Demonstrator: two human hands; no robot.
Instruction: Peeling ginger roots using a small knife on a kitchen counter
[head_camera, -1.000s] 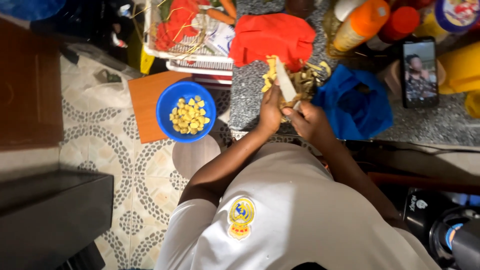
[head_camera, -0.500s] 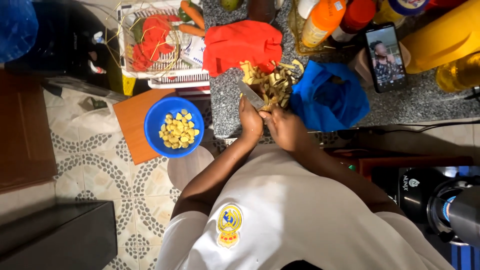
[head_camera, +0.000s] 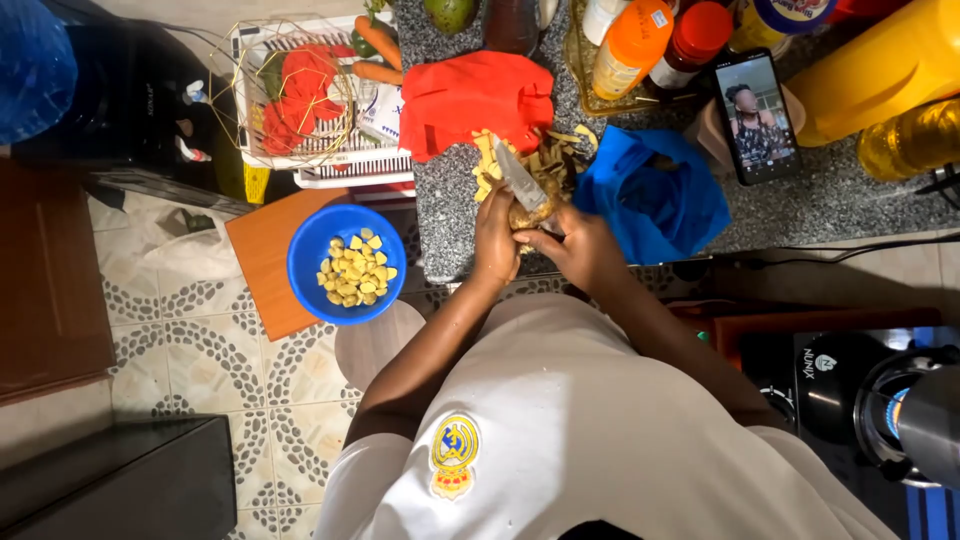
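My left hand (head_camera: 495, 235) grips a small brown tuber (head_camera: 524, 216) over the front edge of the speckled granite counter (head_camera: 440, 215). My right hand (head_camera: 583, 247) holds a knife (head_camera: 521, 178) whose blade lies on the tuber and points up and left. A pile of yellowish peelings (head_camera: 545, 152) lies on the counter just beyond both hands. A blue bowl (head_camera: 312, 285) with several yellow cut chunks sits to the left, on an orange board (head_camera: 262, 262) below counter level.
A red cloth (head_camera: 470, 95) and a blue plastic bag (head_camera: 655, 200) flank the peelings. A phone (head_camera: 757, 115), bottles (head_camera: 628, 45), a yellow jug (head_camera: 885, 60) and an oil bottle (head_camera: 912, 140) stand at the back right. A white basket (head_camera: 345, 165) with carrots sits left; a blender (head_camera: 895, 405) lower right.
The view has shifted, so the counter sits differently in frame. Both hands stay together on the tuber, and the knife blade has swung to point up and left.
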